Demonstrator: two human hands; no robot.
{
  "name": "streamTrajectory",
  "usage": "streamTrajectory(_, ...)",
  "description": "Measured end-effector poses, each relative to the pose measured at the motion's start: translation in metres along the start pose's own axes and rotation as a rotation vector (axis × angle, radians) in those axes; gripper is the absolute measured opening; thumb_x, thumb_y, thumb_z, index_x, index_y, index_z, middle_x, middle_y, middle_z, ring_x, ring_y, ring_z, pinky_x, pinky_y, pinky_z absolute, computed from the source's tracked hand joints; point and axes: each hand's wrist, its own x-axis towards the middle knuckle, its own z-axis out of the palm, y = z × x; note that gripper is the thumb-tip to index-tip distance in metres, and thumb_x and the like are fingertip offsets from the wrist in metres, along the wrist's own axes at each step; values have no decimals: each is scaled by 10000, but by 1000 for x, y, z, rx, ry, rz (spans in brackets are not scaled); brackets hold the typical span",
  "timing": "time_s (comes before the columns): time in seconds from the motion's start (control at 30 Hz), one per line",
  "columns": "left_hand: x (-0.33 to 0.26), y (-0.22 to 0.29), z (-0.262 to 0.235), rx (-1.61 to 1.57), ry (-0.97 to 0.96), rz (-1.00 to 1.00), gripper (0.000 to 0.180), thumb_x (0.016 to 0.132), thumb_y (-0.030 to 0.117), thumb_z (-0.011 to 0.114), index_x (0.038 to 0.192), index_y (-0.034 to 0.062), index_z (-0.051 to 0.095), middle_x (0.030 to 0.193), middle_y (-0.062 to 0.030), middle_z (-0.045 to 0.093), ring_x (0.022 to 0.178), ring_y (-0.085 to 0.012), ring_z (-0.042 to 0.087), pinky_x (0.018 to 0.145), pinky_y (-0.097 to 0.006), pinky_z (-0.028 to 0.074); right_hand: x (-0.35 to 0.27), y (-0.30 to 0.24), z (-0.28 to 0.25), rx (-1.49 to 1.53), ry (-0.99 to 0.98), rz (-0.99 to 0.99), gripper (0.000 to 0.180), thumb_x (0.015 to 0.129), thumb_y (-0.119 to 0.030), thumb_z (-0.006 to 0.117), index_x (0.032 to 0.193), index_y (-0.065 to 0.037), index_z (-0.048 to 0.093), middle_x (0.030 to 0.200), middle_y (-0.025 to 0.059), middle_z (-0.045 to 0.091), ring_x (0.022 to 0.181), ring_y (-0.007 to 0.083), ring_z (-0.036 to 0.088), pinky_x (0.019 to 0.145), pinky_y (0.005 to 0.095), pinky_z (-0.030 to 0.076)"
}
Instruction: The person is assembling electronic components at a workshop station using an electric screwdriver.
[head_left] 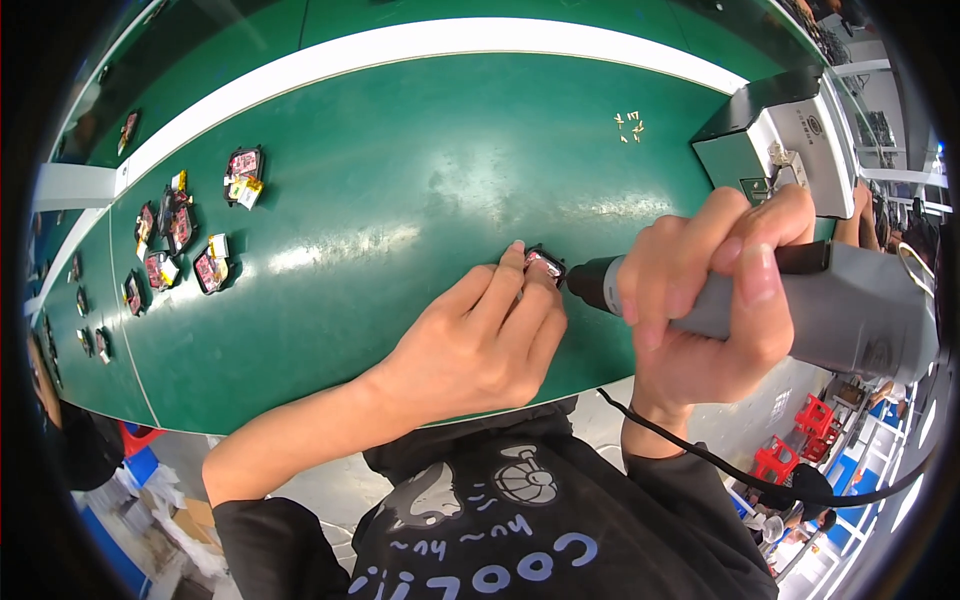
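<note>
My left hand (480, 335) is closed on a small black device housing (545, 262), its fingers bent over it and pressing it to the green worktop (440, 190). Part of a red circuit board shows in the housing; my fingers hide the rest. In my right hand (710, 310) is a thick grey and black electric screwdriver (860, 325), fingers wrapped round its body. Its black nose points left and meets, or nearly meets, the housing's right edge. From the tool's back end a black cable (800, 492) curves down and round below my right wrist.
Several similar open housings (212, 265) with red boards and yellow-taped parts lie at the left. Tiny brass-coloured pieces (629, 127) are scattered at the far right, beside a black and white box-shaped machine (815, 125). A white strip (420, 42) borders the worktop's far side.
</note>
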Motion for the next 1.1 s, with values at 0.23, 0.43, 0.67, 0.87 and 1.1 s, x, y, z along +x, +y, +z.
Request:
streamTrajectory(0.23,-6,-9,6,-159,81,-50,90,769,-20,715,824,-27,644,833,-117,637,831,-251,694,643,-303,514,11,-2,0,-77,-105,-17,164,1042,-195,435,1004,-36,418,703,117,499,355,138,393,364,300,375)
streamTrajectory(0.43,-6,-7,7,-150,146,-70,83,794,-29,707,849,-26,645,816,-103,623,806,-231,678,647,-309,526,18,-2,4,-146,-164,-18,164,1045,-193,454,1010,-36,422,702,129,515,361,133,388,370,294,378)
streamTrajectory(0.67,-3,2,5,-140,98,-134,79,748,-19,702,794,-21,639,789,-111,618,808,-239,679,670,-308,522,18,-1,6,-154,-168,25,165,1033,-185,479,980,-45,410,691,127,510,367,133,375,372,298,381)
streamTrajectory(0.87,1,7,3,-65,46,-116,109,708,45,685,768,-30,635,787,-137,618,842,-286,686,694,-323,516,13,-3,5,-108,-156,50,174,1020,-178,482,942,-55,387,646,99,471,369,132,375,362,304,366)
streamTrajectory(1.1,1,5,2,-38,3,-95,132,705,46,686,798,-43,657,819,-151,639,887,-292,700,696,-320,508,9,1,1,12,-110,39,160,991,-152,481,919,-61,371,621,88,457,349,139,366,347,307,355)
